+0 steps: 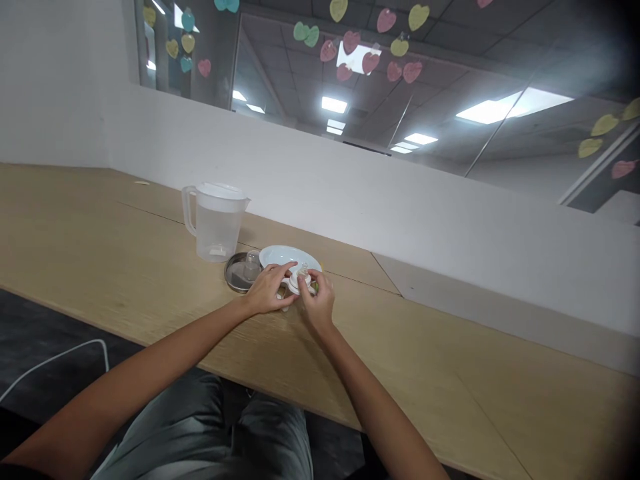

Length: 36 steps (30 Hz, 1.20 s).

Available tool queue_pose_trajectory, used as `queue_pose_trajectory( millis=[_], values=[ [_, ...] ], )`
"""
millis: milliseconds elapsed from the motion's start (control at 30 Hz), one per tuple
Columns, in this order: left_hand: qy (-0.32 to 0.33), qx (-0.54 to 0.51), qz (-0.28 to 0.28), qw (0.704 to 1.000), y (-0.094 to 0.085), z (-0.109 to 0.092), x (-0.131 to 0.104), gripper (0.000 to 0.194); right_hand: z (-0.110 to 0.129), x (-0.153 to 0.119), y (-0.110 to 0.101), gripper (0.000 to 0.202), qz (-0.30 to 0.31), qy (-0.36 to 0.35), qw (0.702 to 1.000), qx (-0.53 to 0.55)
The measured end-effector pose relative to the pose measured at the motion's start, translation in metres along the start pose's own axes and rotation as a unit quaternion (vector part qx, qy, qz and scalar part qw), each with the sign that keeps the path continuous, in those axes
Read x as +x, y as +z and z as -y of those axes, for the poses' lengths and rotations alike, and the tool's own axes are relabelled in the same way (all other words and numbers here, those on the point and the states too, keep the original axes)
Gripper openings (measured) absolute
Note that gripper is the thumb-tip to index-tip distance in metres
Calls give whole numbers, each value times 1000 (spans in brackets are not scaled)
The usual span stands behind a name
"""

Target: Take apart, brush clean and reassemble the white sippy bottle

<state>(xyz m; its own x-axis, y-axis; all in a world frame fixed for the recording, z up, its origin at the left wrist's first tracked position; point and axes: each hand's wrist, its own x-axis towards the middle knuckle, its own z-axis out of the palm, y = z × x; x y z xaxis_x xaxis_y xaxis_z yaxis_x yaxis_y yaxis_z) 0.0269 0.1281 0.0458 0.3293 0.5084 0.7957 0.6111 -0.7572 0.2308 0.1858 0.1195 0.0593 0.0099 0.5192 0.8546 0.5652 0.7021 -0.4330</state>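
Note:
Between my two hands is a baby bottle top (301,283), a white collar with a clear nipple and what look like white side handles. My left hand (271,288) is closed around its left side. From the right, my right hand (319,297) pinches the collar near the nipple. The body below is mostly hidden by my fingers, with a bit of yellow-green showing. Just left of my left hand, a clear dome-shaped cap (253,265) stands on a round metal tray (234,283). A white oval dish (280,253) lies right behind my hands.
A translucent lidded pitcher (219,223) stands at the back left of the wooden table (150,267). Behind runs a white wall (320,193) below a window (430,87) with heart-shaped notes. A white cable (60,353) hangs below the table's front edge at left.

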Motion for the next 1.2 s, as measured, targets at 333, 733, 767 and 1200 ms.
queue_pose_trajectory(
  millis=[333, 733, 767, 1200],
  values=[
    [-10, 10, -23, 1000, 1, 0, 1, 56, 1, 0, -5, 25, -24, 8, 999, 34],
    [0, -15, -8, 1000, -1, 0, 3, 49, 10, -3, -10, 12, 3, -258, 963, -82],
    [4, -22, -2, 1000, -1, 0, 3, 53, 10, -4, -9, 12, 19, -279, 956, -87],
    [-11, -33, -5, 999, -2, -1, 5, 49, 16, -2, -7, 29, -55, -211, 975, 31]
  ],
)
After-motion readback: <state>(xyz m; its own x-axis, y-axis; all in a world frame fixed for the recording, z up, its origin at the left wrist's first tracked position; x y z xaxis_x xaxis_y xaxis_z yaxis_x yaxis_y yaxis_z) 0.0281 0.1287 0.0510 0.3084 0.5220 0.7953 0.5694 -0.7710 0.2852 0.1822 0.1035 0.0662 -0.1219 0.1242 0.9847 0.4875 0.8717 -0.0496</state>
